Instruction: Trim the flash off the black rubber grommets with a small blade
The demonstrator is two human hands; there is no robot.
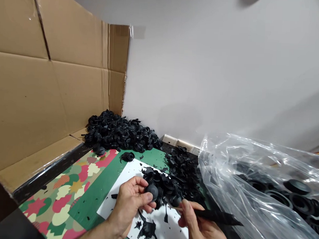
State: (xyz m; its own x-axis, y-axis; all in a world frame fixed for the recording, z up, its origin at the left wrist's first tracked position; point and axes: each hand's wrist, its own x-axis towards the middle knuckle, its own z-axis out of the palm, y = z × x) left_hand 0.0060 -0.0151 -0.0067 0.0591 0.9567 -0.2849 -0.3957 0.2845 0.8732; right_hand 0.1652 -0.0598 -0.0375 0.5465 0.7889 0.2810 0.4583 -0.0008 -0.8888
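Note:
My left hand (130,204) is closed on a round black rubber part (151,191), with a smooth domed face showing between thumb and fingers. In my right hand (199,223) is a slim tool with a dark, tapered handle (218,217); its thin tip (175,208) points left toward the rubber part. I cannot make out the exact kind of tool. Behind both hands lies a small heap of black rubber parts (169,183). Torn black scraps (147,229) are scattered over the white sheet (116,188) below.
A large pile of ribbed black rubber pieces (122,132) rests against the cardboard wall (79,84). More scraps (185,166) lie behind the hands. On the right, a clear plastic bag (218,164) holds round black parts (296,187). Patterned paper (64,185) and a green mat (92,201) cover the left side.

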